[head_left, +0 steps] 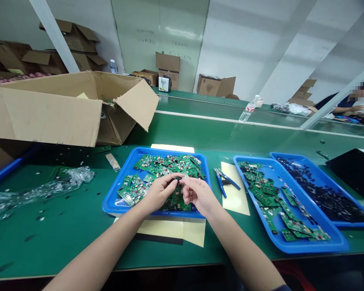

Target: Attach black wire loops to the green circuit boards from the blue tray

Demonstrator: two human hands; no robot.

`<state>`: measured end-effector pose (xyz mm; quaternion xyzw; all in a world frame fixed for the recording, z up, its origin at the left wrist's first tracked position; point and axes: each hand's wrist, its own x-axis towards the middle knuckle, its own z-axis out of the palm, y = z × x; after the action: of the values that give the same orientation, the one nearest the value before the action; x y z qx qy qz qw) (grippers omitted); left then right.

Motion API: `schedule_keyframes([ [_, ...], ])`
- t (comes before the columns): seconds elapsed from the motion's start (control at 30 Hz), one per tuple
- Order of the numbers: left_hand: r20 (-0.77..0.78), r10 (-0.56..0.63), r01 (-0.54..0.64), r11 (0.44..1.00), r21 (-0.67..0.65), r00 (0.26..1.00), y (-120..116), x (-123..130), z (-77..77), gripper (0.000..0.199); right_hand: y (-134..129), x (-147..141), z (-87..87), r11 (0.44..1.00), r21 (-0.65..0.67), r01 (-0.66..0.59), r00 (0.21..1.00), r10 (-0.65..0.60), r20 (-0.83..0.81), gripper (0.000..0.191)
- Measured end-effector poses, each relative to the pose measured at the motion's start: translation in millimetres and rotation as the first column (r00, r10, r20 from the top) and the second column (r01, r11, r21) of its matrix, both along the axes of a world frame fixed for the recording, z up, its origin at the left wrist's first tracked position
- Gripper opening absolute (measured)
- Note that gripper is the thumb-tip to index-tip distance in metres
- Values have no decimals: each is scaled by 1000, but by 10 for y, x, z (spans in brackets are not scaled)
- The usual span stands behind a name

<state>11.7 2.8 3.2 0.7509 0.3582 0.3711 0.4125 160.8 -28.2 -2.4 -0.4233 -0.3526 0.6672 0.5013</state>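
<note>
Over a blue tray (109, 204) piled with green circuit boards (170, 163), my two hands meet with their fingertips close together. My left hand (160, 192) is closed, thumb against the fingers, at a small dark piece. Its kind is too small to tell. The fingers of my right hand (198, 196) are pinched beside it, at something small and pale that they mostly hide. More green boards lie right under both hands. To the right of the tray, blue-handled cutting pliers (226, 182) rest with their handles apart on a yellow sheet (241, 202).
On the right stand a second blue tray (309, 245) of circuit boards and a third (346, 224) with small black parts. A large open cardboard box (48, 115) and crumpled plastic wrap (79, 176) are at left. A bottle (250, 109) stands behind; a person (346, 101) sits far right.
</note>
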Motion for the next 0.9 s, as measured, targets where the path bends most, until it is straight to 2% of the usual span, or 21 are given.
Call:
schedule_keyframes([
  [0.1, 7, -6, 6, 1000, 5, 1000, -6, 6, -43, 30, -24, -15, -25, 991, 134, 27, 979, -53, 195, 22],
  [0.2, -4, -7, 7, 1000, 24, 1000, -23, 19, -77, 29, -56, -34, -50, 954, 295, 49, 905, -167, 392, 15],
  [0.27, -10, 0, 0, 1000, 31, 1000, -32, 29, -83, 29, -73, -53, -61, 937, 341, 71, 859, -231, 457, 12],
  [0.33, -7, 22, -22, 999, 41, 1000, -31, 29, -77, 28, -77, -69, -62, 944, 316, 92, 870, -231, 436, 11],
  [0.43, 15, 88, -89, 996, 31, 996, -9, 3, -59, 26, -45, -52, -39, 974, 180, 139, 954, -180, 239, 20],
  [0.5, 62, 130, -128, 991, -32, 990, 12, -26, -46, 28, -8, -14, -13, 974, 101, 201, 974, -209, 84, 26],
  [0.57, 127, 152, -137, 983, -122, 980, 27, -48, -37, 31, 17, 23, 8, 968, 88, 235, 971, -237, 13, 26],
  [0.63, 184, 158, -120, 971, -205, 970, 31, -54, -31, 32, 14, 37, 17, 968, 160, 195, 976, -207, 65, 23],
  [0.7, 219, 165, -103, 958, -267, 962, 24, -45, -27, 31, -13, 24, 9, 954, 273, 124, 961, -184, 205, 20],
  [0.77, 238, 180, -104, 948, -301, 954, 13, -31, -21, 28, -47, -5, -13, 935, 351, 52, 912, -188, 365, 20],
  [0.83, 252, 203, -121, 945, -305, 946, 4, -18, -17, 27, -70, -37, -44, 932, 363, -9, 871, -171, 461, 19],
  [0.9, 269, 206, -122, 947, -297, 941, 0, -11, -14, 26, -75, -66, -76, 947, 315, -58, 887, -96, 452, 19],
])
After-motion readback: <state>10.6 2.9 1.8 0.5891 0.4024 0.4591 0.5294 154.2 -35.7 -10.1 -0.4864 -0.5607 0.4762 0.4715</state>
